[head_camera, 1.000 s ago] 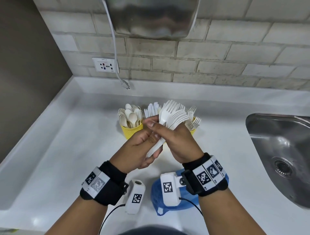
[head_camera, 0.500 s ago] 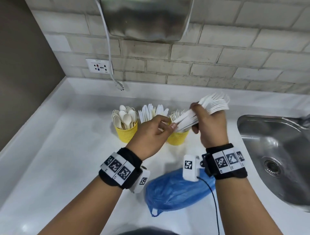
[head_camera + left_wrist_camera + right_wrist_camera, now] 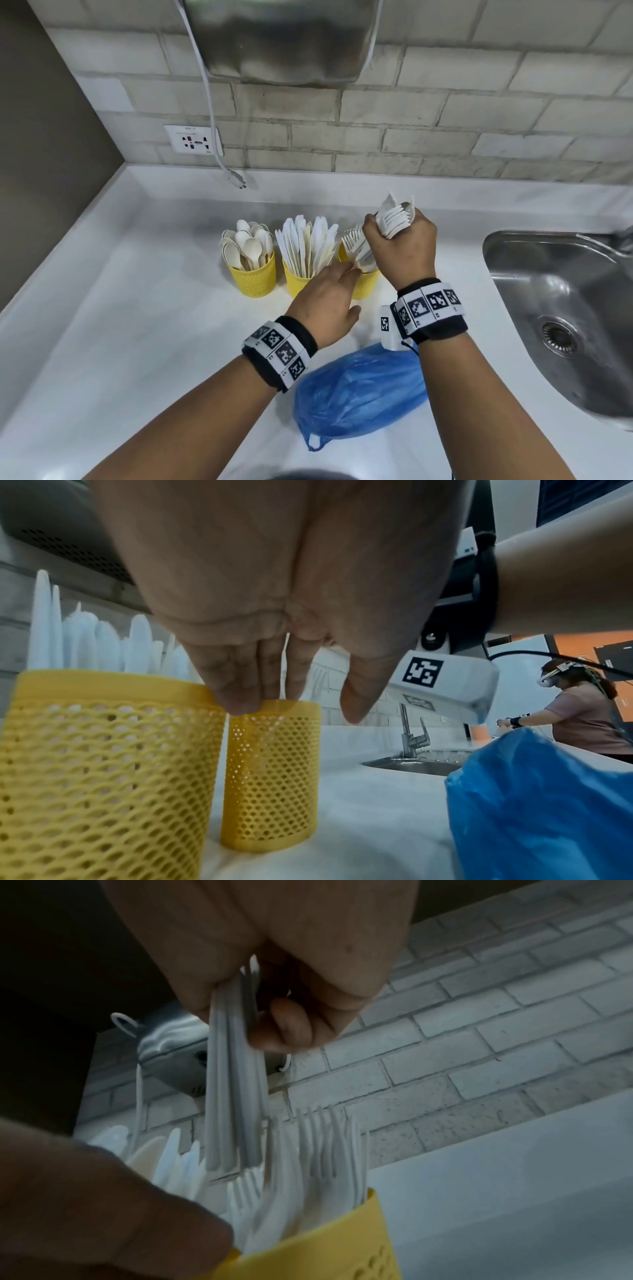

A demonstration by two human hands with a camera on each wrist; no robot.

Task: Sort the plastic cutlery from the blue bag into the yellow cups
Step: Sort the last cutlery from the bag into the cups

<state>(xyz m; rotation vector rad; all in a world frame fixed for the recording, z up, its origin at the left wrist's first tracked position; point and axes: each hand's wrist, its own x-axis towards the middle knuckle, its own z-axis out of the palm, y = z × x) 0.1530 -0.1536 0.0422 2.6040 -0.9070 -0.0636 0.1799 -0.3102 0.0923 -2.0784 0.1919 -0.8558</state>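
Note:
Three yellow mesh cups stand in a row: spoons (image 3: 251,274), knives (image 3: 301,277) and, rightmost, the fork cup (image 3: 364,286). My right hand (image 3: 399,240) grips a bundle of white forks (image 3: 397,219) upright, tines up, directly over the fork cup. In the right wrist view the bundle's handles (image 3: 232,1096) hang just above the forks standing in the cup (image 3: 325,1253). My left hand (image 3: 346,274) lies with straight fingers (image 3: 240,696) on the fork cup's near rim (image 3: 274,777), thumb apart. The blue bag (image 3: 359,390) lies on the counter under my wrists.
A steel sink (image 3: 561,308) is sunk into the counter at right. Behind the cups are a brick wall with a socket (image 3: 191,138), a hanging cable (image 3: 236,178) and a metal box (image 3: 284,37) above. Another person (image 3: 582,710) works further along.
My right hand has turned the fork bundle from slanted to upright and brought its handles over the fork cup. My left hand has left the bundle and dropped to the cup's rim.

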